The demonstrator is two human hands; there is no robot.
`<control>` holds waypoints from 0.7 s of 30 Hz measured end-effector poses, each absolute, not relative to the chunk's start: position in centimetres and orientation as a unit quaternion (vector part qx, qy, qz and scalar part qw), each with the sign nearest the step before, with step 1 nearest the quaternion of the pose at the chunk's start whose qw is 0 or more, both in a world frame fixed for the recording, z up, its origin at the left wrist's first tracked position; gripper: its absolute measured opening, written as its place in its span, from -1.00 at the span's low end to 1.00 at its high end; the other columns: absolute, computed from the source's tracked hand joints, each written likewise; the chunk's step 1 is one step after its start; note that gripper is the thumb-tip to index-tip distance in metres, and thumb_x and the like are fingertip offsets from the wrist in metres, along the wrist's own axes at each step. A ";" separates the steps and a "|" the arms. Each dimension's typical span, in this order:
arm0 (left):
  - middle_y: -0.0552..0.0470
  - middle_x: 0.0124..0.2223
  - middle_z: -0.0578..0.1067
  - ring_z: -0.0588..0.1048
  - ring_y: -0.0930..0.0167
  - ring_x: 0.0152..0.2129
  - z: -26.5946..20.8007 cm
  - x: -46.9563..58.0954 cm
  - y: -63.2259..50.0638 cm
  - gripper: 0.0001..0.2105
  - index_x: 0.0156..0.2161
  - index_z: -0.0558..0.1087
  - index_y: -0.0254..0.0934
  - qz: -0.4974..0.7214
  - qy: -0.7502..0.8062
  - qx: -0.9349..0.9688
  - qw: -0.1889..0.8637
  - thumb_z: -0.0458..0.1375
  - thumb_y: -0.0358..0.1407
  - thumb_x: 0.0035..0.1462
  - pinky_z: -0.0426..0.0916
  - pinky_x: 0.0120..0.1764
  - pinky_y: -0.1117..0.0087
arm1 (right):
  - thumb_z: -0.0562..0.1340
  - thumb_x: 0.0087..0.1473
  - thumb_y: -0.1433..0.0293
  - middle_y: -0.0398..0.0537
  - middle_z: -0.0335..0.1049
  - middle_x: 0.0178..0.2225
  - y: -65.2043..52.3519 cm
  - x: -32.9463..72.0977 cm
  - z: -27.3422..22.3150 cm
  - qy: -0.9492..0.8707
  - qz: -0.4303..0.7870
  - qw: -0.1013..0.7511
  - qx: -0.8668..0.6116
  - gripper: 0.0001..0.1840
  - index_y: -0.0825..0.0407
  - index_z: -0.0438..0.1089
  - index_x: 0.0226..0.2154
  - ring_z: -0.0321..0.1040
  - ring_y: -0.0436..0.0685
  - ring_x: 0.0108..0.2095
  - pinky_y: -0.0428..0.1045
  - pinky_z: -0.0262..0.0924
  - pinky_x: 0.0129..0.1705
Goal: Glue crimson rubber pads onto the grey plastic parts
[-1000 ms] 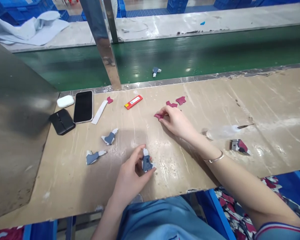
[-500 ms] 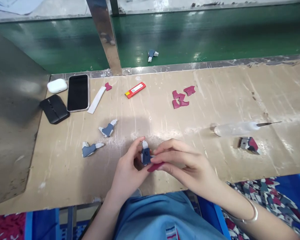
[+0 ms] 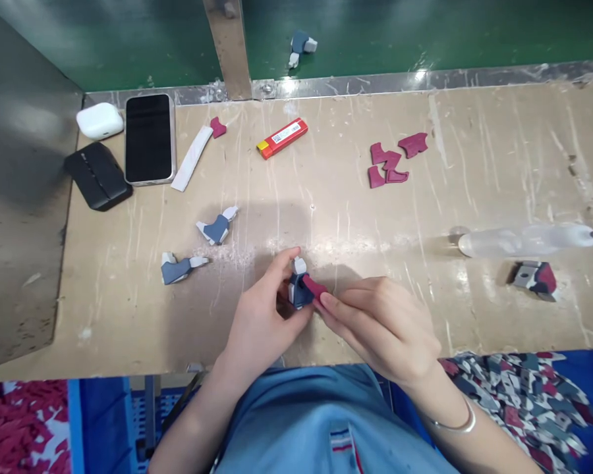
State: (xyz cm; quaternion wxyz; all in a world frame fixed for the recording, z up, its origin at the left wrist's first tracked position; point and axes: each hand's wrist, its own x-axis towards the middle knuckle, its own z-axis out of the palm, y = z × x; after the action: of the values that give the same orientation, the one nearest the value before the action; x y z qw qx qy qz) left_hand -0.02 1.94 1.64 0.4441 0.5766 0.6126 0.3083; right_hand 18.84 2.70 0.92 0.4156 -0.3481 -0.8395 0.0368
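My left hand [image 3: 264,309] is closed around a small navy and light-grey plastic part [image 3: 299,293], held upright over the bench. Pinched in the fingertips of my right hand [image 3: 385,322] is a small maroon plastic piece [image 3: 317,287]. Its far end touches the navy part near a dark hole; whether it sits inside I cannot tell. Two similar blue-grey and white parts, one upper [image 3: 217,227] and one lower [image 3: 180,267], lie to the left. Farther back on the right rest several loose maroon pieces [image 3: 393,160].
A phone [image 3: 150,139], a white case [image 3: 99,120], a black case [image 3: 99,176] and a red-yellow stick [image 3: 282,138] lie toward the back. At right are a clear-handled pointed tool [image 3: 526,241] and a maroon-grey part [image 3: 537,279]. Blue bins [image 3: 103,421] of parts stand below the front edge.
The maroon piece has swung from below the right fingers up against the navy part. My right hand has turned, fingers now bunched. The view has tilted downward.
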 end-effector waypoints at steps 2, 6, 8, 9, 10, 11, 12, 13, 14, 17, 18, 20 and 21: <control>0.11 -0.12 0.66 0.59 0.42 -0.38 1.5 0.1 1.9 -0.41 0.27 0.41 -0.10 0.294 0.621 0.593 0.421 0.25 -0.37 0.09 0.52 -0.18 0.42 | 0.30 0.26 0.59 -0.11 0.57 -0.44 2.8 18.6 1.3 -0.847 0.033 0.398 -0.350 -0.81 0.00 0.52 -0.15 0.47 0.08 -0.44 0.03 0.39 -0.42; 0.04 -0.06 0.68 0.65 0.33 -0.19 1.3 0.3 1.9 -0.44 0.26 0.42 -0.17 0.286 0.614 0.630 0.380 0.20 -0.39 0.12 0.53 -0.03 0.34 | 0.26 0.30 0.56 0.02 0.65 -0.28 2.6 18.1 1.4 -0.853 0.039 0.365 -0.370 -0.87 0.04 0.51 -0.24 0.59 0.15 -0.23 0.04 0.51 -0.28; 0.03 -0.06 0.69 0.66 0.32 -0.17 1.2 0.3 1.8 -0.46 0.25 0.43 -0.18 0.286 0.610 0.641 0.369 0.19 -0.38 0.14 0.54 -0.02 0.34 | 0.23 0.33 0.54 0.07 0.67 -0.16 2.5 17.9 1.3 -0.849 0.056 0.362 -0.380 -0.84 0.04 0.53 -0.21 0.61 0.20 -0.09 0.07 0.57 -0.14; 0.04 -0.08 0.69 0.67 0.32 -0.18 1.2 0.3 1.7 -0.47 0.24 0.44 -0.18 0.286 0.610 0.643 0.365 0.20 -0.38 0.14 0.54 -0.04 0.34 | 0.21 0.34 0.53 0.07 0.67 -0.13 2.5 17.8 1.1 -0.849 0.068 0.361 -0.379 -0.82 0.02 0.53 -0.19 0.62 0.21 -0.06 0.09 0.59 -0.09; 0.05 -0.10 0.70 0.67 0.33 -0.20 1.2 0.3 1.7 -0.48 0.23 0.44 -0.17 0.286 0.610 0.643 0.363 0.22 -0.37 0.13 0.54 -0.05 0.35 | 0.19 0.35 0.53 0.06 0.67 -0.11 2.5 17.8 1.0 -0.850 0.081 0.364 -0.372 -0.80 0.01 0.53 -0.15 0.62 0.20 -0.05 0.09 0.60 -0.07; 0.06 -0.11 0.70 0.67 0.33 -0.22 1.2 0.3 1.6 -0.48 0.23 0.45 -0.17 0.287 0.611 0.642 0.363 0.23 -0.37 0.12 0.55 -0.06 0.36 | 0.19 0.36 0.54 0.05 0.67 -0.11 2.6 17.8 1.0 -0.850 0.093 0.371 -0.362 -0.78 0.00 0.53 -0.12 0.63 0.19 -0.06 0.09 0.60 -0.07; 0.07 -0.12 0.70 0.67 0.35 -0.24 1.1 0.2 1.6 -0.48 0.22 0.45 -0.17 0.291 0.610 0.641 0.364 0.25 -0.37 0.11 0.55 -0.08 0.37 | 0.19 0.35 0.55 0.04 0.68 -0.11 2.6 18.0 0.9 -0.847 0.103 0.380 -0.356 -0.78 0.00 0.52 -0.08 0.64 0.19 -0.06 0.09 0.61 -0.07; 0.08 -0.12 0.70 0.67 0.37 -0.26 1.1 0.2 1.6 -0.47 0.21 0.45 -0.16 0.299 0.609 0.636 0.366 0.26 -0.37 0.11 0.55 -0.10 0.40 | 0.22 0.34 0.55 0.02 0.68 -0.11 2.7 18.2 0.9 -0.840 0.111 0.392 -0.358 -0.77 -0.01 0.51 -0.06 0.64 0.19 -0.05 0.10 0.61 -0.05; 0.10 -0.13 0.70 0.66 0.39 -0.28 0.9 0.2 1.5 -0.47 0.21 0.44 -0.14 0.312 0.606 0.631 0.370 0.27 -0.37 0.11 0.55 -0.12 0.43 | 0.25 0.32 0.56 0.02 0.68 -0.12 2.7 18.5 1.0 -0.829 0.114 0.407 -0.366 -0.77 -0.03 0.51 -0.05 0.63 0.19 -0.05 0.11 0.60 -0.04; 0.15 -0.16 0.69 0.64 0.47 -0.37 0.5 0.2 1.4 -0.47 0.22 0.43 -0.09 0.366 0.593 0.605 0.384 0.32 -0.35 0.12 0.54 -0.23 0.52 | 0.36 0.25 0.53 0.00 0.66 -0.21 2.8 19.7 1.2 -0.798 0.097 0.429 -0.411 -0.74 -0.06 0.51 -0.04 0.62 0.22 -0.14 0.15 0.56 -0.06; 0.15 -0.18 0.69 0.64 0.48 -0.39 0.4 0.2 1.4 -0.47 0.22 0.43 -0.08 0.380 0.593 0.596 0.386 0.34 -0.34 0.13 0.54 -0.26 0.54 | 0.38 0.23 0.52 -0.01 0.65 -0.23 2.8 20.0 1.2 -0.795 0.088 0.426 -0.422 -0.72 -0.07 0.51 -0.03 0.61 0.22 -0.18 0.15 0.54 -0.09; 0.15 -0.21 0.68 0.62 0.49 -0.41 0.4 0.1 1.3 -0.46 0.22 0.43 -0.08 0.401 0.600 0.580 0.378 0.38 -0.31 0.13 0.54 -0.30 0.55 | 0.40 0.23 0.47 -0.04 0.65 -0.23 2.6 20.6 1.0 -0.799 0.082 0.404 -0.439 -0.69 -0.11 0.50 0.01 0.59 0.20 -0.23 0.13 0.50 -0.14; 0.14 -0.22 0.67 0.62 0.48 -0.41 0.5 0.1 1.3 -0.45 0.22 0.43 -0.09 0.407 0.606 0.573 0.373 0.39 -0.30 0.12 0.54 -0.30 0.54 | 0.40 0.24 0.43 -0.05 0.65 -0.22 2.5 20.8 0.8 -0.803 0.085 0.389 -0.444 -0.68 -0.12 0.50 0.03 0.58 0.20 -0.22 0.13 0.48 -0.15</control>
State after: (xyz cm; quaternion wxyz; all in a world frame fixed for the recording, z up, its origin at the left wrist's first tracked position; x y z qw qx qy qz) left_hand 0.08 1.29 0.50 0.3735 0.5732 0.6055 0.4065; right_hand 20.75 2.49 0.78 0.3885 -0.4443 -0.8027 0.0854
